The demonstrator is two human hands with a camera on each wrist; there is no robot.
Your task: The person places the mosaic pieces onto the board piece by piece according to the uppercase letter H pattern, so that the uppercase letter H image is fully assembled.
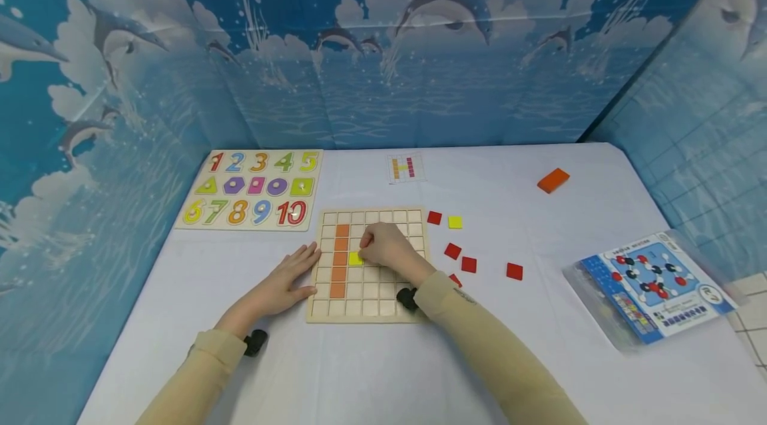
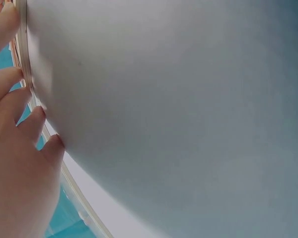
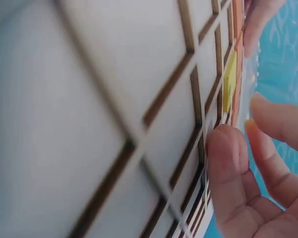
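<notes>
A wooden grid board (image 1: 371,308) lies on the white table, with a column of several orange square tiles (image 1: 339,258) in its cells. Beside that column, one yellow tile (image 1: 356,259) sits flat in a cell. My left hand (image 1: 286,284) rests at the board's left edge, fingers stretched out against the rim in the left wrist view. Over the board, my right hand (image 1: 389,250) has its fingertips close to the yellow tile. The right wrist view shows a gap between thumb and fingers (image 3: 226,153), with no tile seen between them.
Red tiles (image 1: 469,265) and another yellow tile (image 1: 455,222) lie right of the board. A pattern card (image 1: 406,168) is behind it, a number puzzle (image 1: 252,192) at back left. An orange block (image 1: 553,180) and a bagged kit (image 1: 656,285) lie at right.
</notes>
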